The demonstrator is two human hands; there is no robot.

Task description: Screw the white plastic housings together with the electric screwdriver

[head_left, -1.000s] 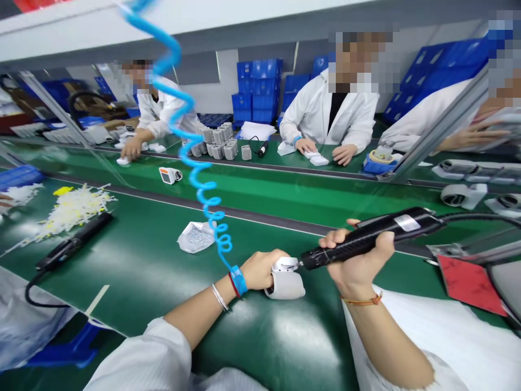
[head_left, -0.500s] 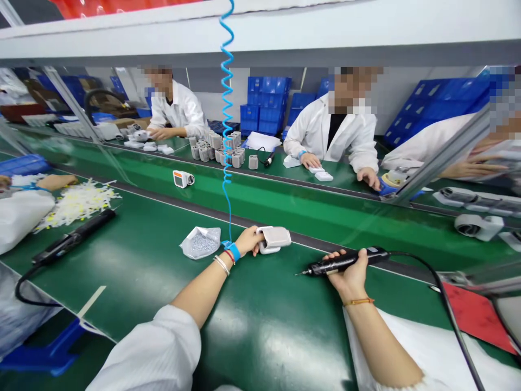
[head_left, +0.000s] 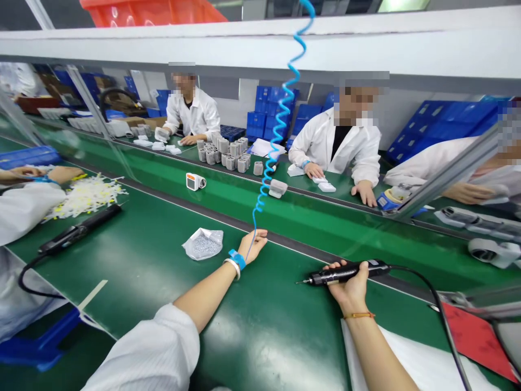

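My left hand (head_left: 254,245) reaches over the far edge of my green work surface (head_left: 228,326), fingers stretched out and holding nothing. A blue wrist strap (head_left: 237,258) on that arm joins a coiled blue cord (head_left: 280,119). Beyond my fingertips, a small white and grey device (head_left: 278,188) lies on the green conveyor belt (head_left: 236,193). My right hand (head_left: 349,285) is wrapped around a black electric screwdriver (head_left: 342,272), its bit pointing left. Left of my left hand sits an open plastic bag of small screws (head_left: 204,244).
Another electric screwdriver (head_left: 81,230) lies at the left near a pile of white and yellow strips (head_left: 91,195), beside a co-worker's sleeve (head_left: 28,209). An orange-marked device (head_left: 195,182) is on the belt. Across it sit co-workers in white coats, with several grey devices (head_left: 223,153).
My left hand has let go of the white and grey device, which is now farther away on the belt. My right hand still holds the screwdriver in much the same place.
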